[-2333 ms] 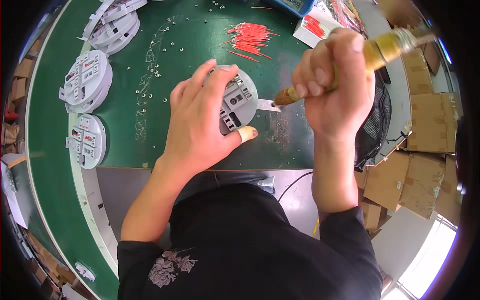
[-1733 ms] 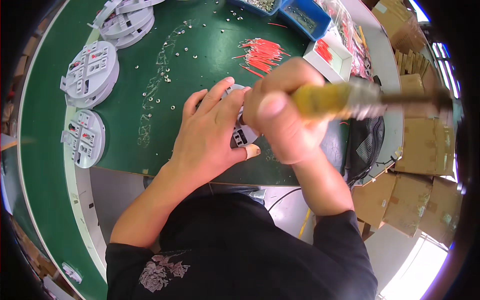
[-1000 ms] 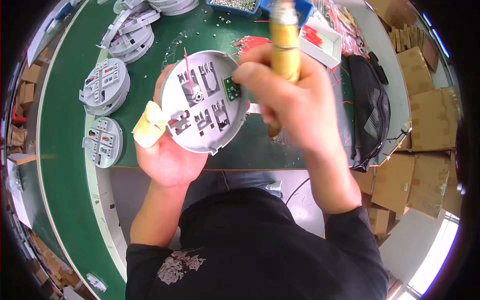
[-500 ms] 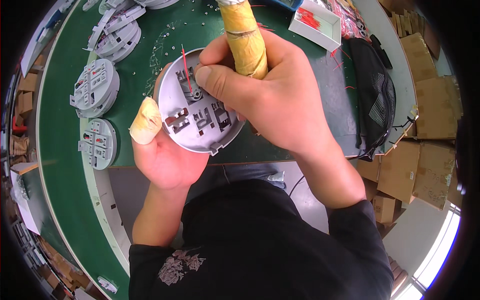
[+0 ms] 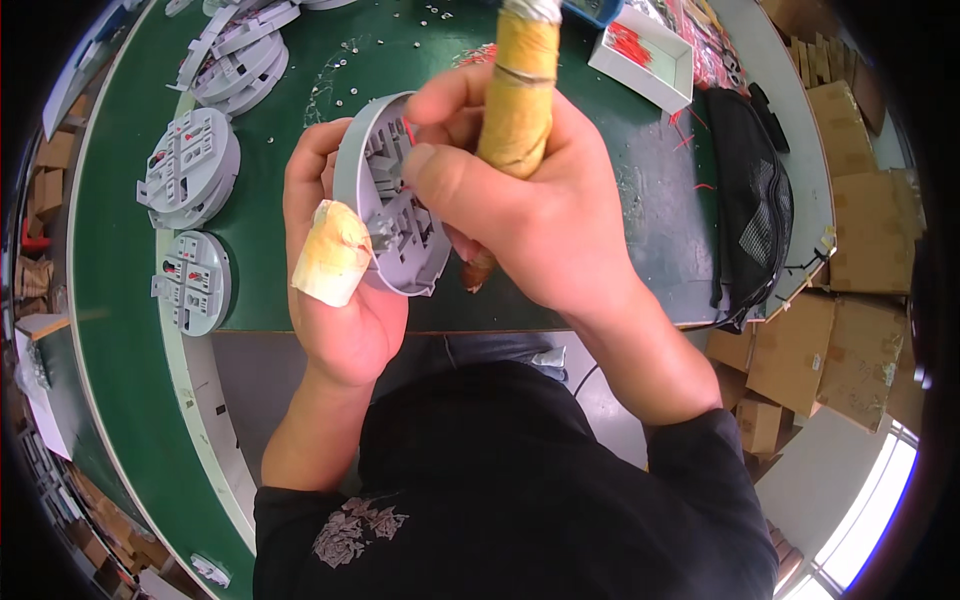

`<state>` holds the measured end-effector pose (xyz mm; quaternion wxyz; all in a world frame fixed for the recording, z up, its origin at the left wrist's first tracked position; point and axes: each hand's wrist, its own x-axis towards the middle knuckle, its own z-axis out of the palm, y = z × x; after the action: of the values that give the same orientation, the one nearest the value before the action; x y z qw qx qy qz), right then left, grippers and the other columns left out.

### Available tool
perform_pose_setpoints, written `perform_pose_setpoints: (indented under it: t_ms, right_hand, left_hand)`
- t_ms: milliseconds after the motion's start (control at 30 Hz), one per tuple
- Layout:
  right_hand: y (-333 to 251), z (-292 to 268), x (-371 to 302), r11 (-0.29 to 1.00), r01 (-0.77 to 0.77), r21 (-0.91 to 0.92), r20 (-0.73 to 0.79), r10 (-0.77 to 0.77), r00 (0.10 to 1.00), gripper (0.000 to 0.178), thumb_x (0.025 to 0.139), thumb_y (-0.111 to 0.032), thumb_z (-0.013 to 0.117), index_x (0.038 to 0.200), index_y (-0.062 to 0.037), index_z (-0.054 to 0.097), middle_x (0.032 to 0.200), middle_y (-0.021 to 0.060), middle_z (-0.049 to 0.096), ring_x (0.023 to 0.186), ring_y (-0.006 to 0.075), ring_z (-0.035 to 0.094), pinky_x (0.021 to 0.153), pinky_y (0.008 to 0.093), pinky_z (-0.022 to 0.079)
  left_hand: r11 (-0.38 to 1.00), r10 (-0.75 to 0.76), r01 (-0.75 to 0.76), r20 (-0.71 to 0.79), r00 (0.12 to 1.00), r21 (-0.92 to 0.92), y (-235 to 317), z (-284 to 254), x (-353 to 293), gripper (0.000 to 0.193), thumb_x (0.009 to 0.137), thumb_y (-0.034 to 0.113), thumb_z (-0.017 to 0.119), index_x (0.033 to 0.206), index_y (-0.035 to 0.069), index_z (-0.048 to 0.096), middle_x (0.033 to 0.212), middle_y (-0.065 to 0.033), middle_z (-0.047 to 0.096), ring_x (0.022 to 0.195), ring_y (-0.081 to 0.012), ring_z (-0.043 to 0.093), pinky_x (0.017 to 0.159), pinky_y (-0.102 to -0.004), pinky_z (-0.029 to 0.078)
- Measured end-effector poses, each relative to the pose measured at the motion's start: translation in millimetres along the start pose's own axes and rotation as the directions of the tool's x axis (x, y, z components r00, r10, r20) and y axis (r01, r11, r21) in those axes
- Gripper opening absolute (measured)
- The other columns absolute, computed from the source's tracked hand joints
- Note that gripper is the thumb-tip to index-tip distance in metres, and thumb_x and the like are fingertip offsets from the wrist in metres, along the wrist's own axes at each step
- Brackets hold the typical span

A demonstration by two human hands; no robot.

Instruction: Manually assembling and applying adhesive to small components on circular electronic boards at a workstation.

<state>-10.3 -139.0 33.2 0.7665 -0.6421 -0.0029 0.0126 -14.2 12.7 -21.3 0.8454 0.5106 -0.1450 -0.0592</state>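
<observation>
My left hand (image 5: 345,335), its thumb wrapped in yellowish tape, holds a round grey plastic housing (image 5: 357,160) by the rim, fingers behind it. The housing is tilted, with its open inside of slots and ribs facing right. A short red wire (image 5: 409,130) shows at its upper inner part, next to my right fingertips. My right hand (image 5: 545,225) is closed round a thick handle wrapped in yellow tape (image 5: 520,90); the working end of this tool is hidden. Thumb and forefinger of that hand reach the housing, and whether they pinch the wire is unclear.
On the green table (image 5: 290,290), stacked grey housings (image 5: 190,165) and a single one (image 5: 192,283) stand at left. Small metal nuts (image 5: 340,90) lie scattered beyond my hands. A white box of red wires (image 5: 640,60) and a black mesh bag (image 5: 750,200) are at right.
The housing has turned, so its side wall shows more and its inside faces further right. My left hand has shifted slightly right, and the yellow handle has moved right and stands more upright.
</observation>
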Motion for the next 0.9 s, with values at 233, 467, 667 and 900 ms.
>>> perform_pose_setpoints:
  t_ms: [233,467,667,900]
  right_hand:
    - [16,4,-6,0.983,0.076,-0.170,0.006,-0.076,0.997,0.015,0.086,-0.005,0.071,0.100,-0.0007,0.067,0.082,0.0035,0.068,0.074,0.0085,0.063,0.069,0.0299,0.054]
    - [26,5,-7,0.927,0.205,-0.314,0.002,-0.215,0.977,0.013,0.083,-0.005,0.073,0.093,0.0011,0.067,0.079,0.0106,0.067,0.069,0.0149,0.064,0.065,0.0325,0.053]
    - [24,8,-8,0.933,0.196,-0.301,-0.011,-0.209,0.978,0.014,0.081,-0.005,0.073,0.092,0.0014,0.066,0.078,0.0122,0.066,0.070,0.0172,0.066,0.065,0.0333,0.052]
    - [1,1,-2,0.966,0.031,-0.256,0.009,-0.030,1.000,0.013,0.086,0.002,0.070,0.100,0.0024,0.071,0.084,0.0023,0.069,0.074,0.0058,0.063,0.066,0.0230,0.052]
  left_hand:
    - [0.989,0.041,-0.056,-0.108,0.993,-0.136,1,4,3,0.066,0.100,0.040,0.049,0.146,-0.003,0.028,0.137,-0.0149,0.051,0.125,-0.0223,0.056,0.105,-0.0375,0.046]
    - [0.983,0.094,-0.107,-0.093,0.991,-0.149,-3,-1,2,0.069,0.099,0.039,0.053,0.147,-0.002,0.027,0.136,-0.0130,0.051,0.126,-0.0215,0.055,0.107,-0.0364,0.044]
    - [0.984,0.072,-0.094,-0.145,0.987,-0.152,-1,2,-1,0.068,0.098,0.037,0.056,0.147,-0.002,0.029,0.137,-0.0130,0.050,0.127,-0.0219,0.054,0.108,-0.0364,0.042]
    - [0.993,0.114,-0.114,-0.032,0.993,0.014,0,-12,2,0.066,0.097,0.027,0.061,0.149,-0.004,0.035,0.148,-0.0163,0.046,0.134,-0.0254,0.050,0.112,-0.0373,0.039]
